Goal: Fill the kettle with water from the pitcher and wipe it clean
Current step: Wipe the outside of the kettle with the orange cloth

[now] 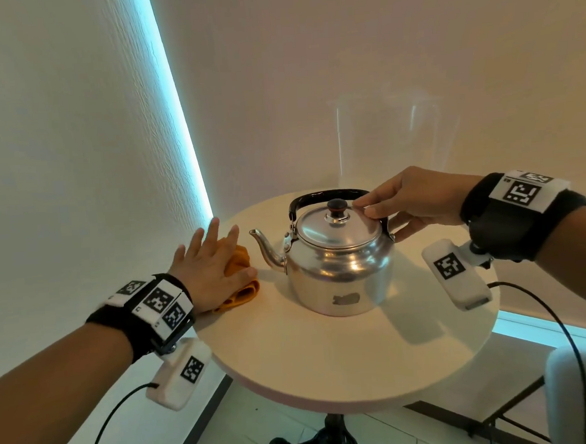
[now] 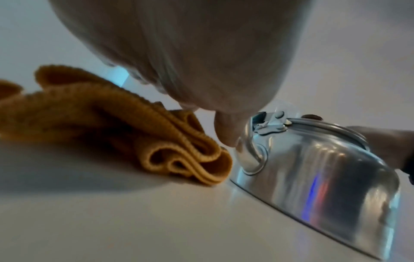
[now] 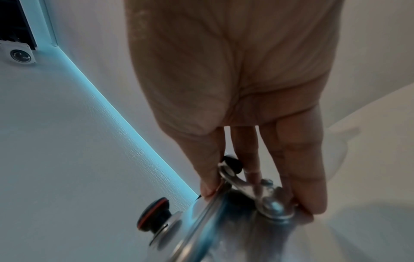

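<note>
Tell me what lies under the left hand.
Under the left hand lies a crumpled orange cloth on the round table, beside the kettle. The hand rests flat on it, fingers straight. The part of the cloth beneath the palm is covered.

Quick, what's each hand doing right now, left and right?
Left hand: open, fingers straight, resting flat on the orange cloth.
Right hand: fingers and thumb curled around the kettle at its lid rim.

The left hand (image 1: pixel 208 268) lies flat, fingers straight and spread. The right hand (image 1: pixel 412 199) reaches leftward, its fingers (image 3: pixel 302 170) and thumb curled in a grip.
</note>
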`<state>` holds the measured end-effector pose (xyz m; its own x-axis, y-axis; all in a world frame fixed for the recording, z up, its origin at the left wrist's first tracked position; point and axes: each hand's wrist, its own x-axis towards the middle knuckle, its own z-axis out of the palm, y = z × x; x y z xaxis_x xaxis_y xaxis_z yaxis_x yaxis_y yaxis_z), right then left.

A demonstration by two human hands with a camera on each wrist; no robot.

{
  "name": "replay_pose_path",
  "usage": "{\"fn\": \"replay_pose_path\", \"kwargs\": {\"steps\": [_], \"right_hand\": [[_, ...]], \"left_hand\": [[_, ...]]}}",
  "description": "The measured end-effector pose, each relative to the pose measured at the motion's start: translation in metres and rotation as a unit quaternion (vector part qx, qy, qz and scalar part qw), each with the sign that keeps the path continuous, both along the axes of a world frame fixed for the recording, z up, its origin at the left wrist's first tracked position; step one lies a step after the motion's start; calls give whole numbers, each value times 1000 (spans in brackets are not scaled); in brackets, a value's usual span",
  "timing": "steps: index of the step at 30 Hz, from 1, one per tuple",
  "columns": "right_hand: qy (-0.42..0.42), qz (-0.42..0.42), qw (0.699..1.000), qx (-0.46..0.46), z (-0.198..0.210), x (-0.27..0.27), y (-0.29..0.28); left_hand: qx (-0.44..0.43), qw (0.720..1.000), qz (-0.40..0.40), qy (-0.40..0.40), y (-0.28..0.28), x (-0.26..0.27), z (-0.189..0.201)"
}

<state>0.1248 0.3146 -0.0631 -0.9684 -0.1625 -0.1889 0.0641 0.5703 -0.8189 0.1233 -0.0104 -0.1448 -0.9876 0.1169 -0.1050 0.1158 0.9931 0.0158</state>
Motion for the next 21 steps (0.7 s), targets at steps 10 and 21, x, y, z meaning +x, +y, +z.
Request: {"fn": "replay_pose_path", "kwargs": {"steps": [10,21], "right_hand": [[-3,13,1000,-4,-1,-2,2],[54,19,998,14,-8,5,1]], "left_hand": [[-17,998,-25,-59,-2,-7,-27],[73,997,-5,-26,-6,4,-19]]}}
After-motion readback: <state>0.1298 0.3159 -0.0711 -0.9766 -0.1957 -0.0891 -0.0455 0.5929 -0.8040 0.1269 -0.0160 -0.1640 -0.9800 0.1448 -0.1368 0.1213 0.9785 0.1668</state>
